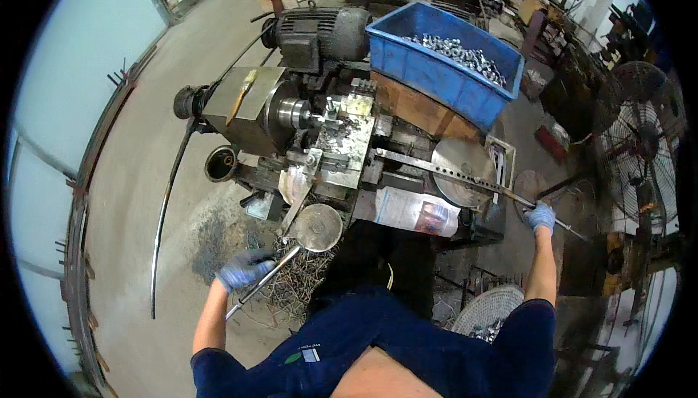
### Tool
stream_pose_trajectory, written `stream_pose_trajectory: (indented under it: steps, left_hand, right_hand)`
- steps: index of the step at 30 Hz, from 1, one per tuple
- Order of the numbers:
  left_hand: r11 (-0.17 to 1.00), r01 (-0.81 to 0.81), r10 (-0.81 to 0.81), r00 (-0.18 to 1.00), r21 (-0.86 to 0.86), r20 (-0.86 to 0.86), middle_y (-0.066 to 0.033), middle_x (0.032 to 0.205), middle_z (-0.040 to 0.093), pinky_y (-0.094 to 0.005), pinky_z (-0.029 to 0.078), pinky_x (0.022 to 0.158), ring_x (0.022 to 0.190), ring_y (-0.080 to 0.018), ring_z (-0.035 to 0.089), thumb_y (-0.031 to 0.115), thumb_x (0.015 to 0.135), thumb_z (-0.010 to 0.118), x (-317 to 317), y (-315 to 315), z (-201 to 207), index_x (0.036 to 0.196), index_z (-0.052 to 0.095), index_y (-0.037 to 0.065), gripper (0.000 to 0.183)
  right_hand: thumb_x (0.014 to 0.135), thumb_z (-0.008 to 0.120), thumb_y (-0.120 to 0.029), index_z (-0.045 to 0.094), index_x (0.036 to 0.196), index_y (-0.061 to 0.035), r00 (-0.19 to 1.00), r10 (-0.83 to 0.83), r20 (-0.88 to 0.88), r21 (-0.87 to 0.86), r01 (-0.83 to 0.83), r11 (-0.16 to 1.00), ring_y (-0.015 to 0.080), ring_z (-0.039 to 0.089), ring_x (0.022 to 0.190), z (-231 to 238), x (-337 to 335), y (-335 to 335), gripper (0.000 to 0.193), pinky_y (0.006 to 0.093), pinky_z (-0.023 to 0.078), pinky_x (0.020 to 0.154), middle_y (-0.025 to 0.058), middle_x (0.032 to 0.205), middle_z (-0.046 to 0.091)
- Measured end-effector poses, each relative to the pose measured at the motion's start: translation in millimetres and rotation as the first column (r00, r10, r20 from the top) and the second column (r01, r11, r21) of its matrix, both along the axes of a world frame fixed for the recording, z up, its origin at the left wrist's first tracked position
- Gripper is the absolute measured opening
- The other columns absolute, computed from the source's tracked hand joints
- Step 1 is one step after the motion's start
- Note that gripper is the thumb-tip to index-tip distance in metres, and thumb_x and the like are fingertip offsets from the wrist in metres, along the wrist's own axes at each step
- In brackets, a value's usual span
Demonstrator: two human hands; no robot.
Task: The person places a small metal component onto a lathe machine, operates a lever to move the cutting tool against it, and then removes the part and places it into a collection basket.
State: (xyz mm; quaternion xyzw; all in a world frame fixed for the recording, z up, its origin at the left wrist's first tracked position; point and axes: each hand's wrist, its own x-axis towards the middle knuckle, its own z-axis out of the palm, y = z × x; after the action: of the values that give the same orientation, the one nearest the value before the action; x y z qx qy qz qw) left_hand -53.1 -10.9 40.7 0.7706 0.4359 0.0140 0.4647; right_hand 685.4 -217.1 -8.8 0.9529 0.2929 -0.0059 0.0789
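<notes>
My right hand (pixel 539 216), in a blue-grey glove, is closed around a metal lever rod (pixel 518 199) at the right end of a small lathe. The rod joins a long bar with holes (pixel 443 171). My left hand (pixel 246 270), gloved too, is beside a second shiny lever handle (pixel 265 282). Its fingers stretch towards this handle, which shows unbroken past them; whether they touch is unclear. The handle slants up to a round metal plate (pixel 318 228) on the machine's front. Behind it are the chuck (pixel 294 113) and the tool slide (pixel 345 147), strewn with dark chips.
A blue crate (pixel 436 71) of small metal parts stands behind the slide. A brush (pixel 241 98) lies on the headstock (pixel 247 111), with a motor (pixel 323 33) behind. Metal scraps (pixel 291 289) cover the floor below. A basket (pixel 491 307) and a fan (pixel 640 136) are at right.
</notes>
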Motion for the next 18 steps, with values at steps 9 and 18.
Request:
stream_pose_trajectory:
  steps: [9, 18]
  left_hand:
    - [0.968, 0.132, -0.052, 0.938, 0.214, -0.344, -0.0228, 0.081, 0.062, -0.0473, 0.045, 0.069, 0.079, -0.0407, 0.059, 0.03, 0.077, 0.063, 25.4, -12.0, -60.3, 0.098, 0.061, 0.007, 0.031]
    - [0.958, 0.061, -0.006, 0.981, 0.279, -0.196, -0.022, 0.078, 0.061, -0.0464, 0.046, 0.068, 0.077, -0.0402, 0.059, 0.028, 0.075, 0.064, 23.3, -13.2, -65.3, 0.095, 0.062, 0.006, 0.03]
  right_hand:
    - [0.072, 0.06, -0.057, 0.068, 0.089, -0.0109, 0.989, -0.144, -0.033, 0.081, 0.146, 0.986, 0.034, 0.063, 0.088, -4.8, -108.2, -49.9, 0.05, 0.0422, 0.049, 0.078, 0.017, 0.093, 0.066]
    - [0.071, 0.061, -0.056, 0.066, 0.089, -0.0124, 0.983, -0.14, -0.115, 0.173, 0.158, 0.972, 0.0348, 0.063, 0.087, -10.6, -130.1, -59.5, 0.047, 0.0433, 0.049, 0.077, 0.016, 0.091, 0.066]
